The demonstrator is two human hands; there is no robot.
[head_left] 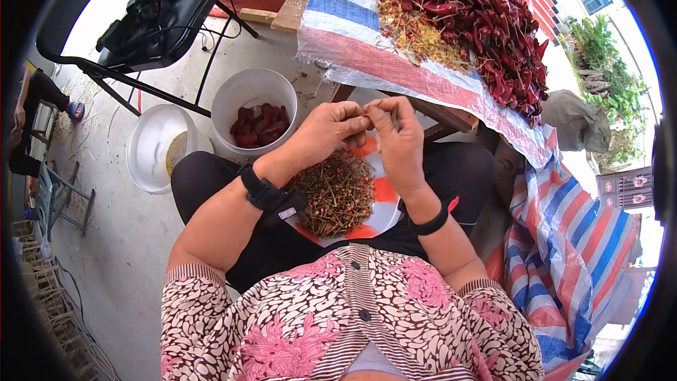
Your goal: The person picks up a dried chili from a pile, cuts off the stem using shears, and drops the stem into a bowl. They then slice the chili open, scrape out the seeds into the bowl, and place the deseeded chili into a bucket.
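My left hand (333, 125) and my right hand (399, 134) meet in front of me, fingertips pinched together. Whatever lies between the fingers is too small and covered to make out. Beneath them, a heap of chili stems (335, 194) fills a red and white basin (384, 215) between my knees. Beyond the hands, a big pile of dried red chilies (458, 7) rests on a striped woven sheet (423, 81) over a table. To the left, a white bucket (285, 92) contains dark red chili pods (259, 127).
Beside the bucket, a second white tub (147, 152) sits tilted on the concrete floor (134, 240). A black folding chair (159, 28) carrying dark gear and cables stands at upper left. More striped sheeting (564, 254) hangs down on the right. Another person's foot (76, 110) shows at far left.
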